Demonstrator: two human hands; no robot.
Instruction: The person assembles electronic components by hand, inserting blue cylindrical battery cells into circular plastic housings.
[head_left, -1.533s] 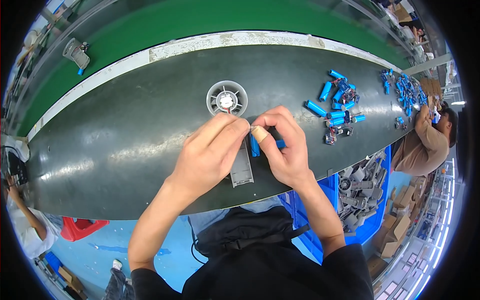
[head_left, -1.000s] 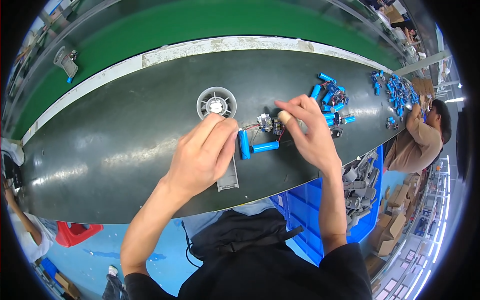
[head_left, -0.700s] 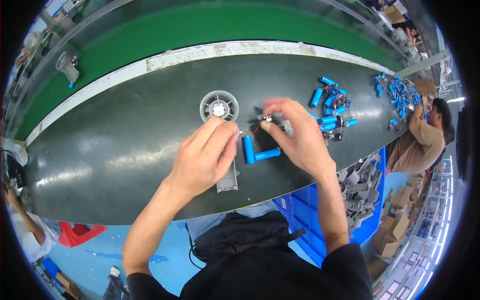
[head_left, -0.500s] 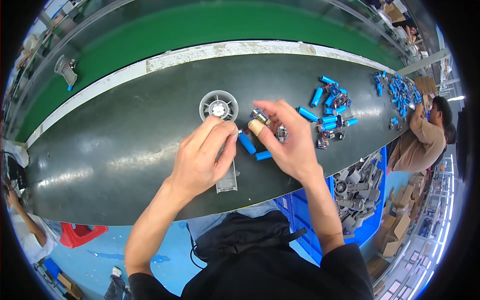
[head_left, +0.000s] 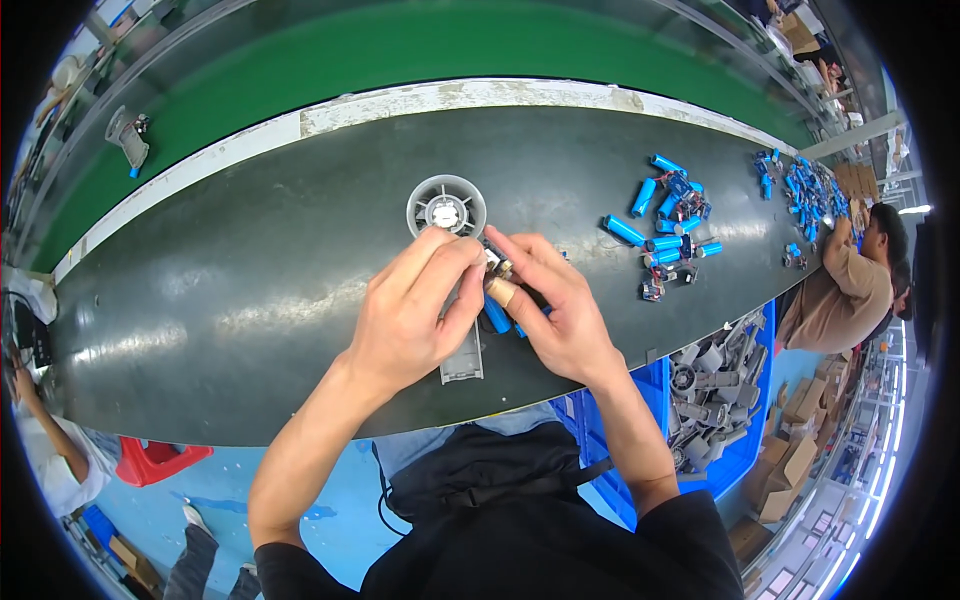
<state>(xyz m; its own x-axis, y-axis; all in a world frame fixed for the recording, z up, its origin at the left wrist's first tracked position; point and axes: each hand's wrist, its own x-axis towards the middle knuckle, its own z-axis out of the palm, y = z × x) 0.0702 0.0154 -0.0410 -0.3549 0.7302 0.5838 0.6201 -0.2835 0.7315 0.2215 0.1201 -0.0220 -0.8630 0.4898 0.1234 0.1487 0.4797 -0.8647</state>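
Observation:
A grey round fan housing (head_left: 447, 205) with spokes and a white hub lies on the dark bench just beyond my hands. Its grey handle part (head_left: 462, 365) shows below my left hand. My left hand (head_left: 415, 310) is closed in a pinch near the housing; what its fingertips grip is hidden. Against those fingertips my right hand (head_left: 560, 315) pinches a small circuit board (head_left: 497, 263) between thumb and forefinger. A tan bandage wraps the right thumb. Blue cylindrical battery cells (head_left: 496, 316) show under and between the hands, partly covered.
Several blue cells with boards (head_left: 665, 225) lie in a pile to the right, and a bigger heap (head_left: 812, 190) lies farther off beside another person (head_left: 845, 270). A blue crate (head_left: 765, 400) of grey housings stands at the bench's right front. Beyond the bench runs a green belt (head_left: 420, 45).
My right hand has moved left, bringing the circuit board to my left fingertips. The blue cells are now more covered by my hands. The view has shifted slightly.

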